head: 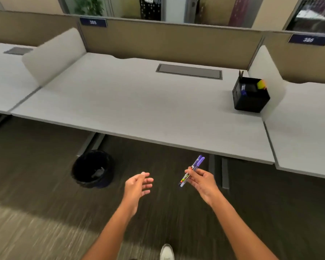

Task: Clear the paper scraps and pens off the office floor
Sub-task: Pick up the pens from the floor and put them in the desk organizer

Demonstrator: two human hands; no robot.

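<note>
Two purple pens point(192, 170) lie side by side as a pair, caps together at the upper end and pointing up toward the front edge of the table point(139, 102), their lower ends angled down and to the left. Their barrels are clear or pale with coloured printing near the middle. The right hand point(201, 182) grips them around mid-barrel, below the table edge and over the dark carpeted floor point(45, 184). A pale crumpled paper scrap point(99, 172) sits inside the black waste bin point(92, 168), which stands on the floor under the table's front edge.
</note>
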